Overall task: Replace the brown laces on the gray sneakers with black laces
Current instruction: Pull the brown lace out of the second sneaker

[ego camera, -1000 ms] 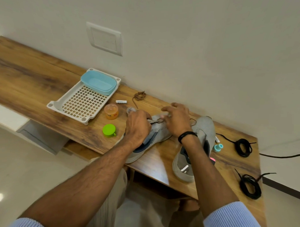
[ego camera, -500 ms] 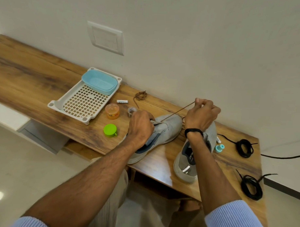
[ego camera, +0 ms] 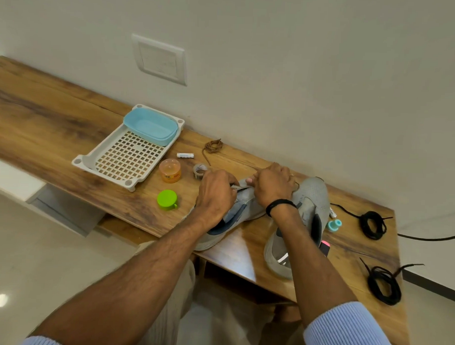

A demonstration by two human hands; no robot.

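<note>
View looking down at a wooden table (ego camera: 68,130) set against a wall. Near the middle, a gray sneaker (ego camera: 241,214) lies with its heel over the near edge. The left hand (ego camera: 215,195) grips it from the left, fingers curled together over the tongue. The right hand (ego camera: 272,185) is at the sneaker's far end, fingers curled close together, tips down on the upper. Whether they pinch a lace cannot be told. A second gray sneaker (ego camera: 314,201) lies just to the right, partly behind the right forearm. A loose brown lace (ego camera: 214,146) sits coiled by the wall. At the right end lie a far black lace (ego camera: 373,225) and a near black lace (ego camera: 383,285), both coiled. To the left are a white tray (ego camera: 78,161) holding a blue tub (ego camera: 150,125), an orange jar (ego camera: 170,171) and a green lid (ego camera: 167,200).
</note>
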